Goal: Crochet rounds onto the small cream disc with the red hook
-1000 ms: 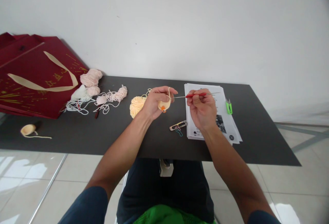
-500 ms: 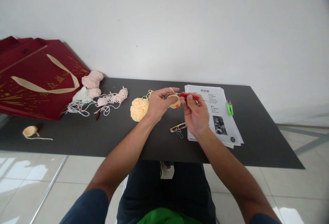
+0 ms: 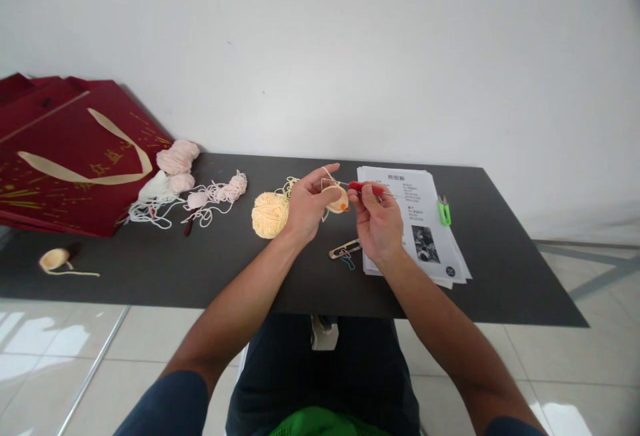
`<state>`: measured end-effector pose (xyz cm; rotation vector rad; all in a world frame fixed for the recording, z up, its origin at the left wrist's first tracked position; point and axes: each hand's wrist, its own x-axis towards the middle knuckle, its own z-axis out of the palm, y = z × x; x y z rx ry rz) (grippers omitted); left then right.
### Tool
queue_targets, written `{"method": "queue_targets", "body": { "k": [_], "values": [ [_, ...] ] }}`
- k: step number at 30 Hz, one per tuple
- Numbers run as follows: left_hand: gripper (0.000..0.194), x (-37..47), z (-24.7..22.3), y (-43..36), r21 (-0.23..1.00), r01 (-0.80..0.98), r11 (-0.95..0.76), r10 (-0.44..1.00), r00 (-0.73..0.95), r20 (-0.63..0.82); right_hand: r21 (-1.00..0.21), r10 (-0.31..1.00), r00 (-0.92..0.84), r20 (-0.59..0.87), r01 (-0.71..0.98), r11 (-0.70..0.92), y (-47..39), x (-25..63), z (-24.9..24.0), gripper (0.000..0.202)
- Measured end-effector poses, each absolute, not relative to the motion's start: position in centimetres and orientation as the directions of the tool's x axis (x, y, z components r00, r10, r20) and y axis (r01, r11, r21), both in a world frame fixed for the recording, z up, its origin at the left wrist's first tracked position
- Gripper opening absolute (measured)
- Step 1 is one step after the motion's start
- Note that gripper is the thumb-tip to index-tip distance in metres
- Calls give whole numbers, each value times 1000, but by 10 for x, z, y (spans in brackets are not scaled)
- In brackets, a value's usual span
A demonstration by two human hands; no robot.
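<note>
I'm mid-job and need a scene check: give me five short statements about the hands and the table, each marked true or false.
1. The right hand holds a red-handled hook. True.
2. The left hand is empty. False: it holds a small yellow yarn piece.
3. The green-handled snips lie at the right edge of the printed sheets. True.
4. The yellow yarn ball lies right of the printed sheets. False: it lies left of them.
5. A dark red bag is at the table's left. True.

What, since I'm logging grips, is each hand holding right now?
Left hand: closed, holding the yellow piece.
Right hand: closed, holding the red hook.
</note>
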<state>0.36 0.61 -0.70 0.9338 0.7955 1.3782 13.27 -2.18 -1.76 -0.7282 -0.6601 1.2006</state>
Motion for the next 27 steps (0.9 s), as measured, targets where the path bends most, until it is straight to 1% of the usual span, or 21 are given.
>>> {"method": "queue_targets", "body": {
  "k": [4, 6, 11, 14, 16, 19, 22, 27],
  "values": [
    [62, 4, -6, 5, 908, -416, -48, 997, 40, 72, -798, 966, 236, 102, -561, 221, -23, 132, -16, 14],
    [62, 4, -4, 3, 917, -393, -76, 995, 28, 95, -794, 963, 241, 123, -558, 241, -23, 132, -15, 15],
    [52, 4, -1, -1, 936, -317, -151, 987, 2, 160, -807, 962, 239, 133, -538, 245, -24, 132, -15, 16],
    [45, 4, -2, -2, 935, -309, -176, 984, -15, 180, -805, 964, 236, 124, -544, 237, -23, 132, -15, 17],
    [45, 5, -2, -3, 933, -308, -187, 982, -24, 189, -793, 965, 232, 119, -562, 233, -23, 132, -15, 18],
    [48, 6, -2, -3, 934, -297, -200, 979, -32, 200, -784, 966, 228, 122, -575, 234, -24, 132, -14, 19],
    [53, 6, -1, -3, 941, -280, -191, 981, -46, 186, -799, 965, 226, 136, -551, 241, -24, 133, -13, 19],
    [59, 6, 0, -3, 947, -263, -184, 983, -57, 175, -803, 944, 256, 210, -505, 316, -21, 137, -14, 23]
  ]
}}
